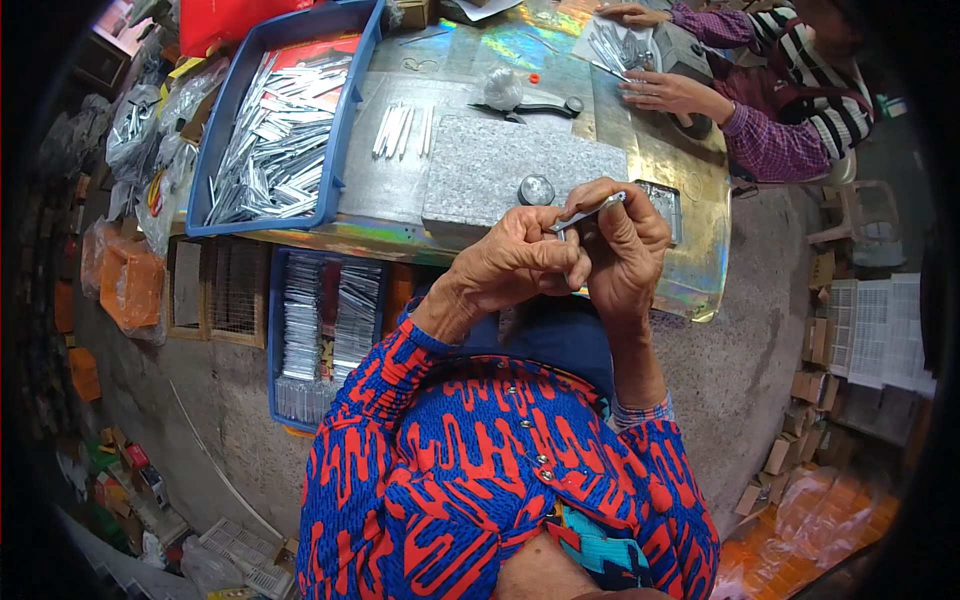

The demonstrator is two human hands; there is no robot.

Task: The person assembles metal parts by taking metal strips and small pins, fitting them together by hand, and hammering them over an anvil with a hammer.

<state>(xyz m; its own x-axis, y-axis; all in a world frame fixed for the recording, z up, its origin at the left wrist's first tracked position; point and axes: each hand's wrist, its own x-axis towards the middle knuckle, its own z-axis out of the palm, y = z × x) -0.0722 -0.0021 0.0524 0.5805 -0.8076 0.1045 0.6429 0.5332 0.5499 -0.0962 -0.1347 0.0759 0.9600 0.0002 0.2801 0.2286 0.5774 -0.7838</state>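
My right hand (632, 245) pinches a narrow silvery metal strip (592, 211) between thumb and fingers, tilted up to the right. Close against it, my left hand (520, 258) has its fingers pressed together by the strip's lower end. A short thin piece shows at those fingertips, too small to name. Both hands are above the table's near edge, in front of a speckled grey stone slab (520, 160). A small round metal-topped container (536, 190) stands on the slab's near side. Behind the slab lie dark-handled pliers (540, 107) and a crumpled clear plastic bag (503, 90).
A blue tray (333, 190) heaped with silvery strips stands at the left; several strips (403, 132) lie beside it. Below, another blue crate (275, 370) holds stacked strips. A shallow metal tray (672, 235) sits right of my hands. Across the table, a co-worker's hands (668, 92) handle metal pieces.
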